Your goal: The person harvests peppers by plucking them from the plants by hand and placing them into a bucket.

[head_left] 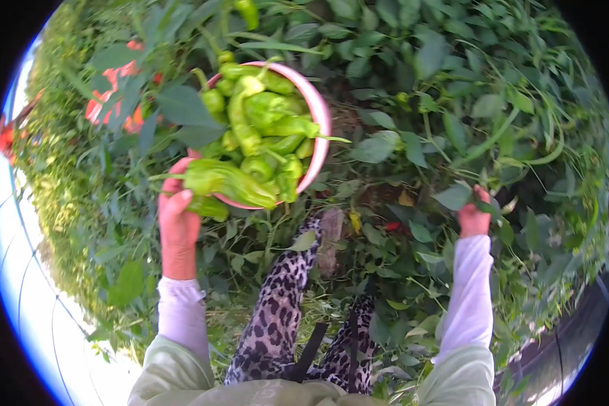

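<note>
A pink-rimmed bucket (321, 111) heaped with light green peppers (267, 111) is tilted up toward me, left of the middle. At its near left edge my left hand (179, 220) is closed around the stem end of long green peppers (227, 181). Their tips lie over the rim; whether some fingers also grip the bucket is hidden. My right hand (475, 215) reaches in among pepper plants at the right, its fingers curled by a leaf (455, 196). Foliage partly covers those fingers, so what they grip cannot be made out.
Dense pepper plants (426, 81) surround me, some leaves hanging in front of the bucket's left side. One green pepper (247, 12) shows at the top. Orange-red patches (111, 95) appear behind leaves at the left. My legs in spotted trousers (271, 318) stand between plants.
</note>
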### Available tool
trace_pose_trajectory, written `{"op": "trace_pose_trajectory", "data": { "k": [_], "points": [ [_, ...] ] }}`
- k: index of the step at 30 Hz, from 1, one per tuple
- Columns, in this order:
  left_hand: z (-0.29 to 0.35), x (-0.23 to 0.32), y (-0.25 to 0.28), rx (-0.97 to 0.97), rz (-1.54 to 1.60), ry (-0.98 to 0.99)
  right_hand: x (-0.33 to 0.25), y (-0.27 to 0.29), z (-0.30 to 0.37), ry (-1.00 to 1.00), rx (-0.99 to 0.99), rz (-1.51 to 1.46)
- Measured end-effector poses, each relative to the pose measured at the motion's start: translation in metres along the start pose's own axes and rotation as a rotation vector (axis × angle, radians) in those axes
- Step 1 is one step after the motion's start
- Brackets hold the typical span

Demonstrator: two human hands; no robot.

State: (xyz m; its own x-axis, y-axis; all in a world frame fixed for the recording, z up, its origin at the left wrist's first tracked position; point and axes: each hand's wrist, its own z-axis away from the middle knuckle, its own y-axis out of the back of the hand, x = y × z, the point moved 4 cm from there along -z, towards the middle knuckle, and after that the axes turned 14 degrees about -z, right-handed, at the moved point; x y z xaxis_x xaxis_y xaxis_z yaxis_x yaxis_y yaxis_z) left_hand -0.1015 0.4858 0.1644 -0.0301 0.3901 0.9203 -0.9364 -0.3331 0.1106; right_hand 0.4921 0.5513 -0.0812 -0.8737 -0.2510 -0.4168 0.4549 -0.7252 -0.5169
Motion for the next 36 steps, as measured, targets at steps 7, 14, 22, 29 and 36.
{"op": "trace_pose_trajectory", "data": {
  "k": [7,14,22,29,36],
  "points": [
    [-0.051,-0.068,0.001,0.645,-0.144,0.03,0.019,-0.017,0.028,-0.018,0.143,-0.036],
    [-0.04,-0.053,-0.011,0.516,-0.326,0.072,0.005,-0.003,0.027,-0.09,0.106,-0.024],
    [-0.031,-0.017,-0.014,0.568,-0.626,0.09,-0.01,0.006,0.017,0.006,0.106,-0.211],
    [-0.011,0.038,-0.166,-0.05,-0.659,-0.412,-0.041,0.008,0.018,-0.044,0.159,-0.254],
    [-0.076,-0.075,-0.356,-0.655,-1.09,-0.316,-0.067,0.009,0.022,-0.058,0.14,-0.117]
  ]
}}
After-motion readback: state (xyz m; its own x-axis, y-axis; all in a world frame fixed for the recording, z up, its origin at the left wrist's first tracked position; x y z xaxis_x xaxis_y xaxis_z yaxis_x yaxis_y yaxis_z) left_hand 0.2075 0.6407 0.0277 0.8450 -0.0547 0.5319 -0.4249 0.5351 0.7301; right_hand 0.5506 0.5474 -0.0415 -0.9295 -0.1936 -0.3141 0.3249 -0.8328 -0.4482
